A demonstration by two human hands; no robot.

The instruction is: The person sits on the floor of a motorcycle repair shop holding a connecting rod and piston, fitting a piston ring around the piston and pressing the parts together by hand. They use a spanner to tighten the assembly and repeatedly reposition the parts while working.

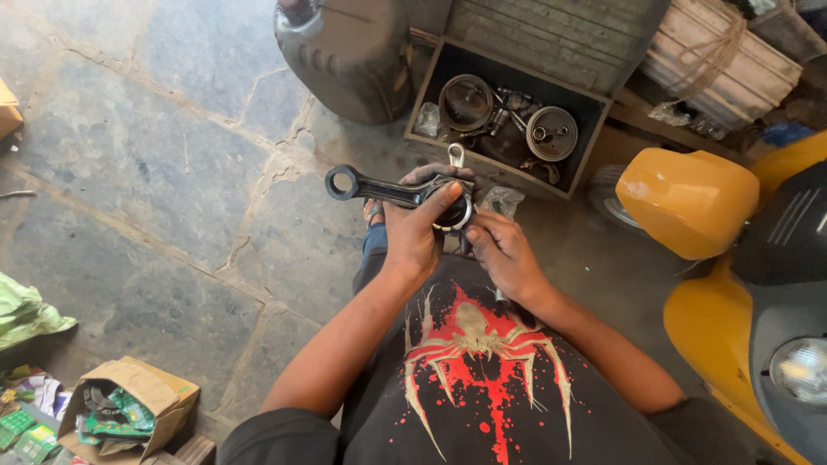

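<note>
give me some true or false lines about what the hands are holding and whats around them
1. The left hand grips a dark connecting rod. True.
2. The rod's small ring end points toward the yellow scooter. False: it points away from it, over the stone floor.
3. The right hand is at the rod's big end. True.
4. The wooden box ahead is empty. False: it holds round metal parts.
5. A cardboard box lies at lower left. True.

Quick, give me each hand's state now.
Left hand: closed around the dark connecting rod.
Right hand: at the rod's big end; grip cannot be told.
</note>
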